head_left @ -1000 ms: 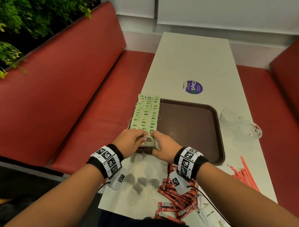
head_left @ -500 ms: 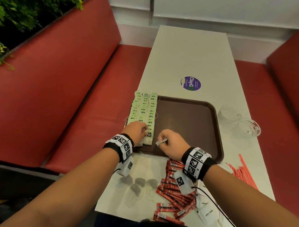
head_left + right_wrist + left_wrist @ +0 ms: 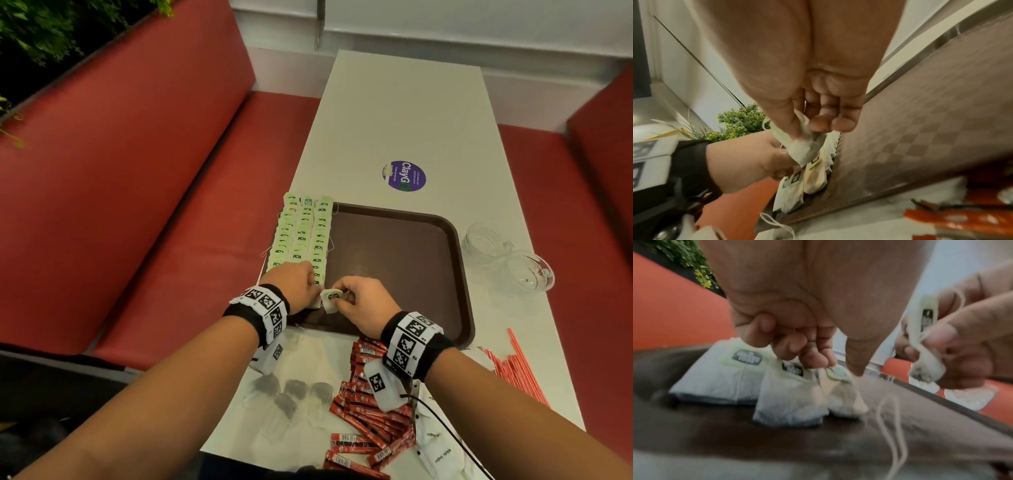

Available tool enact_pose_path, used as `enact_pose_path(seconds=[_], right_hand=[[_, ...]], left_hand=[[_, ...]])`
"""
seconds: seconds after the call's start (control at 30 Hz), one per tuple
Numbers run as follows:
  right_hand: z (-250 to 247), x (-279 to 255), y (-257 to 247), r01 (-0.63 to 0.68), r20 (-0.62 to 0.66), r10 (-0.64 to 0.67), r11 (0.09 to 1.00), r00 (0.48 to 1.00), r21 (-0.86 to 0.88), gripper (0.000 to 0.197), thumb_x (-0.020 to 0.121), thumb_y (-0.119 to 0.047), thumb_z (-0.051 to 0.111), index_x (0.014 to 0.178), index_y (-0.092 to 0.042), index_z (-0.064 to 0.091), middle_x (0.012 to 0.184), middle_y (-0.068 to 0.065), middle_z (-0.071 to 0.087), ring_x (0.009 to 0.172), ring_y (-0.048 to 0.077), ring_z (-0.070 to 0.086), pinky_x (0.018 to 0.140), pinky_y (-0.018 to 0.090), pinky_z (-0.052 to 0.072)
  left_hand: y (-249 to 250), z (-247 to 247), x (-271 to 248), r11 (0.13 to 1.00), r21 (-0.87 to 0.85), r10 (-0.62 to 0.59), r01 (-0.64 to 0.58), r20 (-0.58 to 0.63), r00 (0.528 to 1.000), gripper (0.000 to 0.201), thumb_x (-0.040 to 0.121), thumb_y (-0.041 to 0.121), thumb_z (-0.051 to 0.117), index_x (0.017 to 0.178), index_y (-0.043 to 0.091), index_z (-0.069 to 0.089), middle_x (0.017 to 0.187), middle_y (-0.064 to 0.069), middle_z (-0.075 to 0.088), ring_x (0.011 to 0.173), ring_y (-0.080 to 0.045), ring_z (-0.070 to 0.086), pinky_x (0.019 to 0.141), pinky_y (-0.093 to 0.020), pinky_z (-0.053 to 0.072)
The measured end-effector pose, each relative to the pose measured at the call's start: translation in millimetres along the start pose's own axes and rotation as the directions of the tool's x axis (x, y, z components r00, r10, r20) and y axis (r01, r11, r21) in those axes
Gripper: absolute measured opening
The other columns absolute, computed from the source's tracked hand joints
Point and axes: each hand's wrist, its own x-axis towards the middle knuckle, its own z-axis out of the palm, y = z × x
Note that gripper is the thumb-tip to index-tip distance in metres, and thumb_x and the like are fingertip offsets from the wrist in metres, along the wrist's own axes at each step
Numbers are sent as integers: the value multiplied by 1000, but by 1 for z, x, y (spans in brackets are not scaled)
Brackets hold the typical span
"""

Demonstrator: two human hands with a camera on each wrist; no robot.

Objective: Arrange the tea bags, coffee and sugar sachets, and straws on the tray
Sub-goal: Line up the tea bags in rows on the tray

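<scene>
A long white surface (image 3: 404, 113) stood between red bench seats (image 3: 144, 192). On it lay a brown tray (image 3: 404, 260), and a purple round sticker (image 3: 405, 175) sat a bit farther away. Three rows of tea bags (image 3: 303, 233) with green tags filled the left side of the tray. The rest of the tray was bare.

On the surface near the person lay a pile of red sachets (image 3: 370, 404). Some loose tea bags (image 3: 291, 394) lay to the left of the pile. A white sugar sachet (image 3: 442, 452) lay to its right. Red straws (image 3: 520, 373) lay at the right edge, and two clear glass cups (image 3: 507, 260) stood beside the tray.

Both hands were at the near end of the tea bag rows. The right hand (image 3: 359, 301) held one tea bag (image 3: 331, 298) just above the tray. Its grip was closed on the bag, thumb against fingers. The right wrist view showed something the head view did not: the bag (image 3: 803, 146) hung down from the pinch, folded over.

The left hand (image 3: 298, 284) rested on the last bags in the rows. From the head view its fingers were hidden. The left wrist view showed them curled, with the fingertips (image 3: 813, 358) touching the tag of a tea bag on the tray (image 3: 838, 386). I could not tell whether they pinched it or only pressed it. That view also showed a loose string (image 3: 892, 426) lying on the tray floor.
</scene>
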Motion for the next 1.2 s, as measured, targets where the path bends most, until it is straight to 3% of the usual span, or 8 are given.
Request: enact_pose_path(seconds=[0.1,0.2,0.33,0.4,0.5,0.63,0.8,1.2], right_hand=[[1,6,-1,-1,-57,3,999,998,33,5,92,-19,68,95,-22,67,72,-14,60,62,-1,54,57,10,39],[2,12,-5,21,-107,-6,991,994,133,10,91,-19,70,89,-22,61,73,-4,69,62,10,65,62,27,56],[6,17,-18,45,-87,-24,968,996,247,12,91,-18,69,93,-19,58,78,1,74,60,18,69,63,31,60],[10,22,-18,34,-81,-18,977,997,208,17,90,-26,71,97,-22,57,83,-4,73,68,18,68,67,30,58],[12,29,-9,-40,-37,42,999,998,34,25,89,-33,71,104,-25,53,86,-11,69,78,9,65,71,26,51],[17,37,1,-179,74,188,977,979,-114,34,87,-35,74,107,-23,49,87,-7,70,83,13,66,78,34,54],[30,42,2,-206,123,224,967,967,-149,44,84,-32,76,115,-23,45,91,-4,69,85,17,66,79,35,56],[32,46,2,-159,120,176,978,977,-134,42,86,-22,73,116,-20,45,89,-4,68,86,18,65,83,38,56]], left_hand=[[-7,-7,-10,951,-292,79,-101,-88,993,35,101,52,42,90,25,62,81,8,63,79,-16,60,70,-31,46],[-10,-12,-29,845,-498,142,-192,-136,980,32,98,52,52,85,26,65,68,6,58,62,-12,51,59,-28,41],[-26,-10,-38,865,-457,153,-207,-153,976,13,90,37,70,86,25,67,75,-12,64,65,-25,54,65,-39,50],[-39,-13,-38,870,-474,48,-137,-196,979,9,89,28,73,84,22,68,75,-7,66,66,-19,56,69,-40,52],[-65,-18,-38,878,-477,-163,37,-227,960,9,86,28,74,88,29,66,82,9,69,79,-11,64,72,-29,52],[-85,-12,-39,861,-431,-343,270,-99,934,23,79,28,81,89,30,60,78,11,71,77,-6,65,69,-27,50],[-81,1,-39,861,-425,-336,279,-65,940,31,74,29,86,90,27,60,77,9,69,75,-8,65,60,-22,44],[-73,0,-38,944,-244,-243,223,-55,969,23,75,38,84,74,27,64,72,10,64,70,-12,60,67,-29,53]])
